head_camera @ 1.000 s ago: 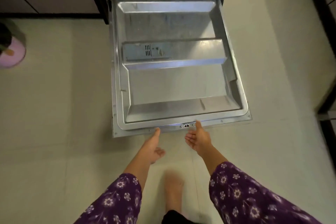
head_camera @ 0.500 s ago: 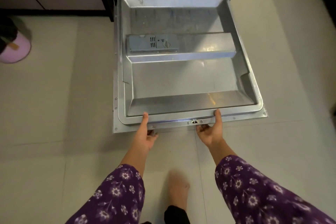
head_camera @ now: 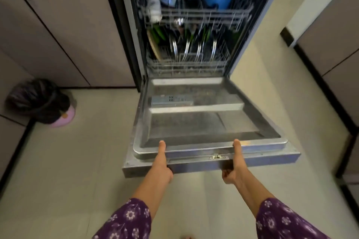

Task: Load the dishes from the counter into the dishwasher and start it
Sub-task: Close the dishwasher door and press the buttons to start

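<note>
The dishwasher door (head_camera: 196, 122) hangs open, its steel inner face up and its front edge raised off the floor. My left hand (head_camera: 162, 163) grips that front edge left of the latch, thumb on top and fingers underneath. My right hand (head_camera: 234, 165) grips the same edge right of the latch in the same way. Inside the dishwasher, the lower rack (head_camera: 186, 64) holds upright plates and green items. The upper rack (head_camera: 196, 14) carries blue and pale dishes, blurred.
A pink bin lined with a dark bag (head_camera: 41, 101) stands on the floor at the left, against grey cabinets (head_camera: 58, 31). More cabinets (head_camera: 330, 48) line the right side. Pale floor tiles (head_camera: 77, 161) surround the door. A bare toe shows at the bottom edge.
Both hands went from open below the door's edge to gripping it, and the door has lifted. The view tilted up, bringing the loaded racks into sight.
</note>
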The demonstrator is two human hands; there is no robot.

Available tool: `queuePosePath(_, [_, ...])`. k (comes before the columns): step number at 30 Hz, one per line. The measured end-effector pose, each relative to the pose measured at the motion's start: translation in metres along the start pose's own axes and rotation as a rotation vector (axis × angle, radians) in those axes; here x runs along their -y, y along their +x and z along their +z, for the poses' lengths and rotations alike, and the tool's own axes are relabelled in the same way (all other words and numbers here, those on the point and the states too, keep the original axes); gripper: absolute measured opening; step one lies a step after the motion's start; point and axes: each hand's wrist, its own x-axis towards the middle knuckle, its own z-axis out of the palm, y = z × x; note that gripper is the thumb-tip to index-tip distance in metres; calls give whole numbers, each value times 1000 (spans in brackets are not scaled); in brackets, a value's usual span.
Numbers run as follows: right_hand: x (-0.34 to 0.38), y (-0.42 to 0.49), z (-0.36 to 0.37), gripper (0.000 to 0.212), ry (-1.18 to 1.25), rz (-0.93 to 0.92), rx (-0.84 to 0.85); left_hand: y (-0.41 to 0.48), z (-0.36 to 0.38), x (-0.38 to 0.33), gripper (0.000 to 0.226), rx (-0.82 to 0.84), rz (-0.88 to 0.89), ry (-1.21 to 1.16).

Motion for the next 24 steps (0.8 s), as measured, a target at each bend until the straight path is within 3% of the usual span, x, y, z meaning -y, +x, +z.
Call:
queuePosePath(2, [44, -38, 15, 72, -55, 56, 6, -37, 25, -27, 86, -85, -2, 5])
queuePosePath(5, [111, -87, 42, 75, -131, 60, 44, -89, 62, -71, 90, -65, 72, 58])
queuePosePath(9, [185, -135, 85, 54, -224, -16, 141, -157, 108, -131, 58, 22, 231, -74])
queuePosePath(11, [216, -148, 108, 43, -258, -110, 177, -176, 138, -161, 53, 116, 258, -114])
queuePosePath(14, [254, -163, 144, 18, -310, -276, 216, -207, 172, -199, 53, 152, 323, 58])
queuePosePath(19, [314, -170, 210, 12, -258, -432, 331, -239, 221, -259, 27, 342, 419, -56])
queuePosePath(21, [338, -175, 237, 10, -212, -435, 346, -242, 240, -278, 40, 432, 442, -118])
queuePosePath(24, [371, -178, 268, 14, -85, -364, 390, -242, 264, -298, 79, 466, 511, -134])
